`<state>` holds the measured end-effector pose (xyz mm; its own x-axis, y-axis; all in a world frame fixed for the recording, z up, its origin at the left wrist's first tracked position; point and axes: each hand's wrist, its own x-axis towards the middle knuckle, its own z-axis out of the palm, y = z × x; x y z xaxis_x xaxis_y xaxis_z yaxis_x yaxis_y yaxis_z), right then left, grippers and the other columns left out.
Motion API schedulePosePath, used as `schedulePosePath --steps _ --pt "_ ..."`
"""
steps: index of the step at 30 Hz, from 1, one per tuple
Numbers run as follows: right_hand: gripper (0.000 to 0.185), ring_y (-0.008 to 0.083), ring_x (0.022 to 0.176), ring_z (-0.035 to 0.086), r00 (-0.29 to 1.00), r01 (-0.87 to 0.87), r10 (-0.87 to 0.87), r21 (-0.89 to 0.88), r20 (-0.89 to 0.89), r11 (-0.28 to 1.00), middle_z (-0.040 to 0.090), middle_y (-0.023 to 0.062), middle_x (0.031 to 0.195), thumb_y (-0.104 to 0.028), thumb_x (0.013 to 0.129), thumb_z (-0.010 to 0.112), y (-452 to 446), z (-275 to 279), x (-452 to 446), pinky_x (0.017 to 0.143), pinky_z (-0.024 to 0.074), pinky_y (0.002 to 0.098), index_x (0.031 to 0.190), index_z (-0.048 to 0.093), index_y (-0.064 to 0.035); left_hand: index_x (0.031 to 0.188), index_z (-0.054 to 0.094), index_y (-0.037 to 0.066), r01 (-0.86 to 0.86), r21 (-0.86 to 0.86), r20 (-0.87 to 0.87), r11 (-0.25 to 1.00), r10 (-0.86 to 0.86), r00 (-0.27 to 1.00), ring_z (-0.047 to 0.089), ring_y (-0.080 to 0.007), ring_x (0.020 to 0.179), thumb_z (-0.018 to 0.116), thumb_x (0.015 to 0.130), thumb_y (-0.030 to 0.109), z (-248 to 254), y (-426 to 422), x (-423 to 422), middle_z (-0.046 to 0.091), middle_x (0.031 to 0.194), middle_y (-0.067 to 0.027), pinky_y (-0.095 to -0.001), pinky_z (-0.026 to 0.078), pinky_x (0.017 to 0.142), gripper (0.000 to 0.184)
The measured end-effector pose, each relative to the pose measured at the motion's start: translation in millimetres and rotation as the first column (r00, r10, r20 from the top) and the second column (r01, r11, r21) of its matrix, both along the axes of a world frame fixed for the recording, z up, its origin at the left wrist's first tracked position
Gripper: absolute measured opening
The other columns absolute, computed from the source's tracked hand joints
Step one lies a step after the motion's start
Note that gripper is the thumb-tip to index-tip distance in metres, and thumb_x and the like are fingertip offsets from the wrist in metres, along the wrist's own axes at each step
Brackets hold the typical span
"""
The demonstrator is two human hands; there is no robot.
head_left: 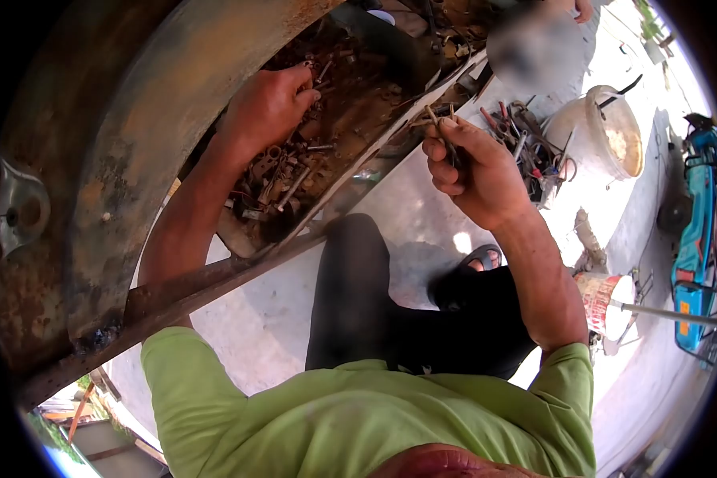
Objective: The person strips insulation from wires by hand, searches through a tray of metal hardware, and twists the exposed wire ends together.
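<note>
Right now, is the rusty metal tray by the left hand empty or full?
Partly filled: loose metal parts lie heaped near the left hand, while some of the bottom of the tray shows bare.

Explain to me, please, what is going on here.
A person is working at a rusty tray with loose bolts and small metal parts. The left hand is among these parts; whether it grips one is hidden. The right hand holds a few thin metal pieces near the tray's edge. Beyond it, hand tools lie beside a whitish bucket.
</note>
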<state>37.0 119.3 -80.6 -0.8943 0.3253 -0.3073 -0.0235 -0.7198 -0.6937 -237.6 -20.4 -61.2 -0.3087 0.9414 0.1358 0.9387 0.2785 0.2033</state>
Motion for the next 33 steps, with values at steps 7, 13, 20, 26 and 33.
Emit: schedulePosePath --steps 7,13,20,26,33 --pt "0.014 0.0083 0.063 0.038 1.000 0.003 -0.003 -0.006 0.031 1.000 0.052 0.0001 0.082 -0.022 0.102 0.049 -2 4 -4 0.052 0.0280 0.0219 0.101 0.053 -0.0089 0.096 0.069 0.006 -0.224 0.063 0.618 0.973 0.139 0.774 0.056 -0.0194 0.059 0.066 0.096 0.022 1 2 -11 0.062 0.071 -0.0064 -0.0376 0.046 0.057 0.017" --pt "0.016 0.0086 0.064 0.039 1.000 0.007 -0.006 -0.008 0.020 1.000 0.053 0.0001 0.082 -0.023 0.102 0.051 0 1 0 0.052 0.0288 0.0219 0.102 0.055 -0.0081 0.106 0.068 0.012 0.395 0.235 -0.125 0.888 -0.376 0.918 0.059 -0.0111 0.074 0.067 0.095 0.025 -56 -9 -103 0.063 0.083 -0.0013 -0.0287 0.048 0.062 0.017" --pt "0.017 0.0087 0.064 0.039 1.000 0.015 -0.016 -0.026 -0.025 1.000 0.053 0.0005 0.082 -0.024 0.101 0.053 1 4 5 0.052 0.0292 0.0218 0.103 0.056 -0.0070 0.114 0.067 0.015 -0.053 -0.032 0.920 0.998 0.051 0.389 0.060 -0.0148 0.071 0.063 0.098 0.037 16 -7 -29 0.064 0.087 -0.0036 -0.0359 0.051 0.065 0.027" --pt "0.017 0.0086 0.064 0.039 1.000 -0.002 0.002 0.003 -0.025 1.000 0.053 0.0007 0.083 -0.024 0.102 0.052 1 0 7 0.053 0.0298 0.0221 0.104 0.055 -0.0069 0.094 0.072 0.004 0.143 -0.365 0.246 0.920 -0.053 0.968 0.067 -0.0214 0.072 0.071 0.089 0.021 27 -15 6 0.069 0.079 -0.0064 -0.0375 0.052 0.069 0.018" --pt "0.017 0.0087 0.064 0.040 1.000 -0.003 0.003 0.084 -0.002 0.996 0.053 0.0007 0.084 -0.024 0.102 0.051 -3 3 4 0.054 0.0310 0.0222 0.104 0.053 -0.0076 0.117 0.071 0.006 0.152 -0.074 0.473 0.986 -0.100 0.875 0.070 -0.0190 0.090 0.068 0.093 0.016 6 16 12 0.074 0.105 -0.0120 -0.0346 0.055 0.080 0.026"
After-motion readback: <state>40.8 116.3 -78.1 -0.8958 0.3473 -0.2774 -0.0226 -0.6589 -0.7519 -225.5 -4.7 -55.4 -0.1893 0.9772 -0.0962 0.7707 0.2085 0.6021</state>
